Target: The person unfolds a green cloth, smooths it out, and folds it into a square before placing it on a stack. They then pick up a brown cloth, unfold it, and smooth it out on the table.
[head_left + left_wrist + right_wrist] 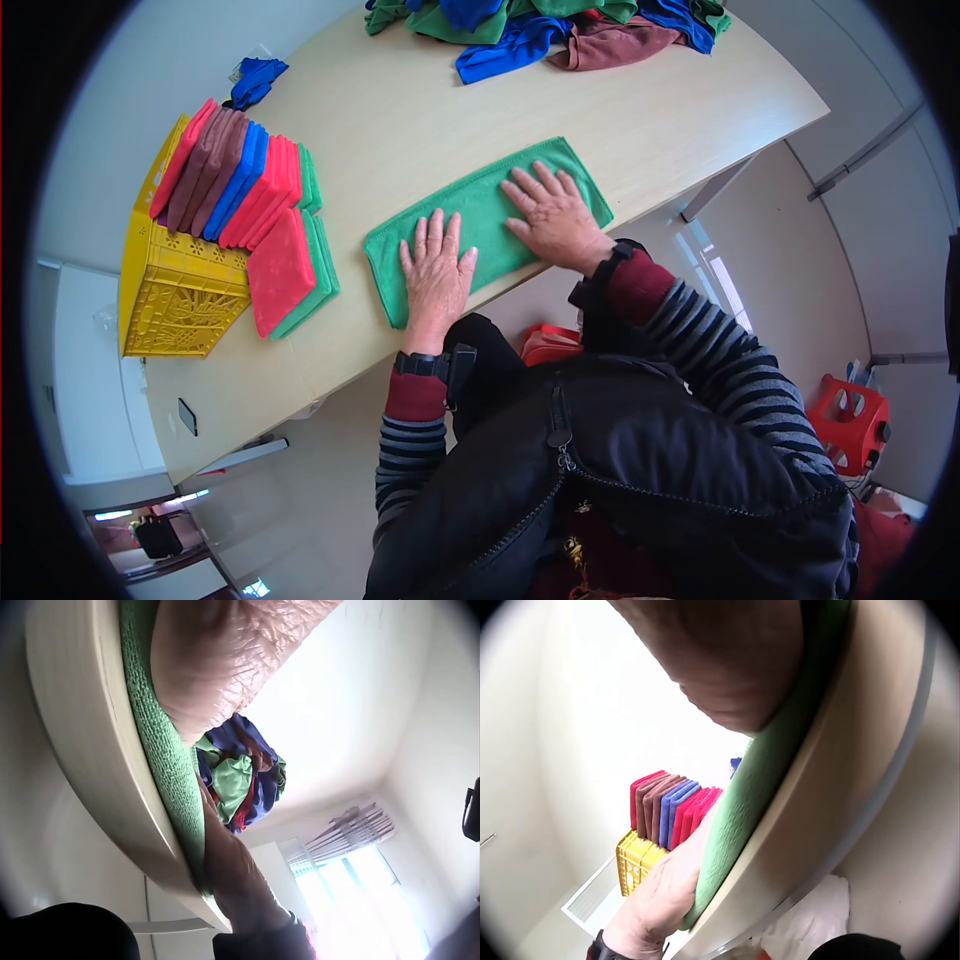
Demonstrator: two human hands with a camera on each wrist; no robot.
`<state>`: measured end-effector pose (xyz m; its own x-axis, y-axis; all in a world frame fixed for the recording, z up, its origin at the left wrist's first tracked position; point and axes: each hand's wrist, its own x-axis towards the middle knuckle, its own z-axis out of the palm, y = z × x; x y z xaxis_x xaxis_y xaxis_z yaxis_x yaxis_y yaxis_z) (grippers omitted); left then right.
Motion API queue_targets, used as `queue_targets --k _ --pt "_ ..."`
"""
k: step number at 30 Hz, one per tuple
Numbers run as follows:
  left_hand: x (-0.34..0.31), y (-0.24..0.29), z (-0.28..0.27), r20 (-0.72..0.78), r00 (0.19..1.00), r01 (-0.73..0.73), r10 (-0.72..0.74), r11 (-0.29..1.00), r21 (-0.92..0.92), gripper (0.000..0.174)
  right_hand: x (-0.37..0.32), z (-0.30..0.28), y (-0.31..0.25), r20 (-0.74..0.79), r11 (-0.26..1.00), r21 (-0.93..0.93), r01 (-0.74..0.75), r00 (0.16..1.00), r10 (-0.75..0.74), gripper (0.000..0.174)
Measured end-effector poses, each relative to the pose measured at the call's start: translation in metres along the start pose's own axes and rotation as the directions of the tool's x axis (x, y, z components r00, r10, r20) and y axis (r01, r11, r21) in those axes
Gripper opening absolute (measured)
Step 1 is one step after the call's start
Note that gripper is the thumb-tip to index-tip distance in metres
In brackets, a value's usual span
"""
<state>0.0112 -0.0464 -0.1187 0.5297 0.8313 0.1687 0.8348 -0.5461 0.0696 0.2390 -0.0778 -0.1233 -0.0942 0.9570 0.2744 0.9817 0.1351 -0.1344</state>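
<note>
A green cloth (487,205), folded into a long rectangle, lies flat at the table's near edge. On its left part rests my left hand (436,275), palm down with straight, slightly spread fingers. My right hand (556,217) lies palm down on the right part, fingers spread. In the left wrist view the heel of my left hand (217,660) presses on the green cloth (161,757), with the right hand (236,877) beyond. The right wrist view shows my right hand (720,660) on the cloth (742,799) and the left hand (660,896) farther off.
A yellow crate (190,290) at the left holds folded red, brown, blue and green cloths (235,180). Red and green folded cloths (283,270) lean beside it. Crumpled cloths (620,42) lie along the far side; a blue one (257,82) is at the far left. A phone-like object (188,416) lies near the left edge.
</note>
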Motion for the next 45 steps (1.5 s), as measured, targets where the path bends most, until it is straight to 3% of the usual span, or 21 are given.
queue_targets --k 10,17,21,23,24,26,39,45 --pt "-0.013 -0.053 0.005 -0.009 0.982 0.191 -0.191 0.982 -0.009 0.061 0.003 -0.004 0.052 0.028 0.995 -0.043 -0.091 0.995 0.092 0.058" --pt "-0.021 -0.066 -0.001 -0.032 0.945 0.325 -0.326 0.945 -0.041 0.060 0.004 -0.014 0.048 0.047 0.995 -0.038 -0.090 0.995 0.092 0.056" --pt "-0.030 -0.032 -0.018 -0.181 0.958 0.245 -0.222 0.963 0.114 0.056 0.000 -0.026 0.020 0.003 0.992 -0.119 -0.041 0.999 0.041 0.055" --pt "-0.029 0.006 -0.029 -0.210 0.977 0.015 -0.020 1.000 -0.022 0.051 -0.003 -0.022 -0.005 -0.018 1.000 0.013 0.004 1.000 -0.004 0.054" --pt "-0.028 0.022 -0.029 -0.209 0.977 0.023 -0.027 0.999 -0.024 0.051 -0.003 -0.021 -0.012 -0.036 0.997 0.078 0.027 0.999 -0.025 0.054" --pt "-0.027 0.046 -0.029 -0.308 0.921 -0.304 0.237 0.933 -0.191 0.046 -0.004 -0.016 -0.017 -0.010 0.995 0.091 0.031 0.999 -0.031 0.054" --pt "-0.048 0.041 -0.026 -0.321 0.910 -0.307 0.263 0.947 -0.095 0.045 0.005 -0.012 -0.006 0.117 0.989 0.144 -0.014 0.993 -0.002 0.057" --pt "-0.017 0.070 -0.026 -0.324 0.877 -0.412 0.354 0.902 -0.131 0.048 0.015 -0.018 0.004 0.198 0.966 0.248 -0.068 0.980 0.018 0.057"
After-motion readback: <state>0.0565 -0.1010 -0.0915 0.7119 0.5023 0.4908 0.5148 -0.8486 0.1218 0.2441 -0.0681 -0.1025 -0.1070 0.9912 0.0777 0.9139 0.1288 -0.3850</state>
